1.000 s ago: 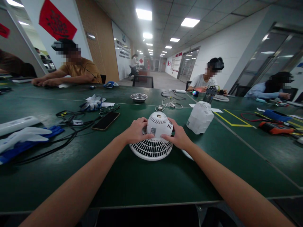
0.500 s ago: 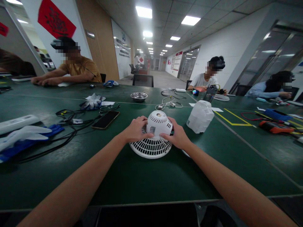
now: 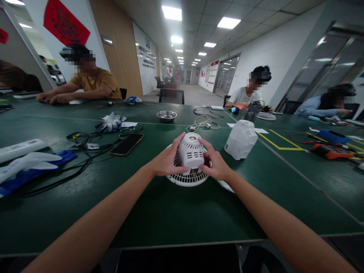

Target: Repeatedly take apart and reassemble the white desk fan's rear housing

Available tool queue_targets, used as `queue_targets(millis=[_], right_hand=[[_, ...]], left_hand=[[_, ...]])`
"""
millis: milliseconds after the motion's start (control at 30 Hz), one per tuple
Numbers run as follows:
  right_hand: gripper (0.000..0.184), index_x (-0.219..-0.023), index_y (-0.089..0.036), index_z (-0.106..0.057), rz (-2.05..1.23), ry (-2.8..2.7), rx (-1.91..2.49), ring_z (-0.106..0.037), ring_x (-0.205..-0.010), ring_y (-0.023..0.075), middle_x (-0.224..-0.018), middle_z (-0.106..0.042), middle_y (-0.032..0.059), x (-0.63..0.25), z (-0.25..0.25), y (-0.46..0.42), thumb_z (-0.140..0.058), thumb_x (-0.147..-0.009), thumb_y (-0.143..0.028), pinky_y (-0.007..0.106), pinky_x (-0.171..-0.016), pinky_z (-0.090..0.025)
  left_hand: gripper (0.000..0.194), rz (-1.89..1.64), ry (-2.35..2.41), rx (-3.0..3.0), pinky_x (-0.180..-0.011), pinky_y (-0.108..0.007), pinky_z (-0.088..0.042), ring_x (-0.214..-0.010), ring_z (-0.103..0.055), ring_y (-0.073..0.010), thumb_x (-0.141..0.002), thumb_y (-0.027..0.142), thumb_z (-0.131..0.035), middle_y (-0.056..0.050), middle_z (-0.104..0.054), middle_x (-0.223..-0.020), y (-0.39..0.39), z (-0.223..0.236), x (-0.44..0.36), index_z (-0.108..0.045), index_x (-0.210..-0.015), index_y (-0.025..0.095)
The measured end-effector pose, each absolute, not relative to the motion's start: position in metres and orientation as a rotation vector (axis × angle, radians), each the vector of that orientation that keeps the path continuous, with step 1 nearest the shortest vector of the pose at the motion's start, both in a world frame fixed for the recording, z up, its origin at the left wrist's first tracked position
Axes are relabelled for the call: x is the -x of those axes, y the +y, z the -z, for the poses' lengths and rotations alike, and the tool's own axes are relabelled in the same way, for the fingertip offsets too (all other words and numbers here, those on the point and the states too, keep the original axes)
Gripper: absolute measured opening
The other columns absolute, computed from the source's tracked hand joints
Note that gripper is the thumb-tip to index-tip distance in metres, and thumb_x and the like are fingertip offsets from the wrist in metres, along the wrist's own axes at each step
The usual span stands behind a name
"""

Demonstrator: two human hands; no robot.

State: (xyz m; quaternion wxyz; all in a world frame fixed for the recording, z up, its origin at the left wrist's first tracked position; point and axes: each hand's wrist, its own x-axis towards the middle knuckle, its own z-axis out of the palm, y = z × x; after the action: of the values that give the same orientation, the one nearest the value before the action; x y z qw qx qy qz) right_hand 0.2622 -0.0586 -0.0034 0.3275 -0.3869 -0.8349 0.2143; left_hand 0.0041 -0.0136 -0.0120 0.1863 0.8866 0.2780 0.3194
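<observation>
A small white fan lies face down on the green table [image 3: 176, 216] in front of me. My left hand [image 3: 167, 161] and my right hand [image 3: 214, 165] both clasp its domed white motor housing [image 3: 191, 151], which is raised a little off the round fan grille [image 3: 186, 178] beneath it. A dark gap with some inner parts shows between housing and grille. A second white housing [image 3: 241, 138] stands to the right, untouched.
A black phone [image 3: 126, 144], tangled black cables [image 3: 82, 146], gloves [image 3: 25, 165] and a white remote [image 3: 19, 148] lie left. A steel bowl [image 3: 166, 115] and white cable [image 3: 201, 125] sit behind. Tools [image 3: 331, 149] lie right. Three people sit at the table's far sides.
Both hands lifted the motor housing up off the grille and shifted grip higher on its sides. The fan sits slightly farther from me.
</observation>
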Motion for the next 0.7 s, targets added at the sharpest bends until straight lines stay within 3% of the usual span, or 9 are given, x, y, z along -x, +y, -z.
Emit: queue_targets(millis=[133,367,700], right_hand=[[0.097,-0.157,-0.029,-0.013,-0.597,-2.177,1.031,-0.062,-0.061,0.0184,-0.087,-0.07,0.001,-0.26,0.001,-0.06,-0.066,-0.076,-0.033,0.037,-0.063,-0.055],[0.099,-0.156,-0.029,-0.015,-0.615,-2.186,1.043,-0.062,-0.06,0.0174,-0.085,-0.07,-0.0001,-0.259,-0.001,-0.06,-0.069,-0.073,-0.026,0.034,-0.061,-0.054],[0.095,-0.153,-0.032,-0.019,-0.638,-2.168,1.052,-0.063,-0.062,0.0166,-0.088,-0.07,-0.0005,-0.259,0.0,-0.06,-0.068,-0.073,-0.021,0.031,-0.061,-0.054]], left_hand=[[0.123,-0.946,0.746,-2.555,-0.112,-0.062,-0.035,-0.139,-0.041,-0.0443,-0.071,0.051,-0.079,-0.02,-0.027,-0.161,-0.015,0.014,-0.007,0.003,-0.159,0.028],[0.108,-1.065,0.721,-2.599,-0.105,-0.055,-0.044,-0.127,-0.052,-0.0389,-0.068,0.044,-0.08,-0.018,-0.041,-0.15,-0.013,0.018,-0.011,-0.016,-0.153,0.027],[0.097,-1.009,0.742,-2.576,-0.099,-0.053,-0.048,-0.12,-0.056,-0.0366,-0.072,0.042,-0.076,-0.017,-0.043,-0.145,-0.023,0.006,-0.011,-0.018,-0.148,0.028]])
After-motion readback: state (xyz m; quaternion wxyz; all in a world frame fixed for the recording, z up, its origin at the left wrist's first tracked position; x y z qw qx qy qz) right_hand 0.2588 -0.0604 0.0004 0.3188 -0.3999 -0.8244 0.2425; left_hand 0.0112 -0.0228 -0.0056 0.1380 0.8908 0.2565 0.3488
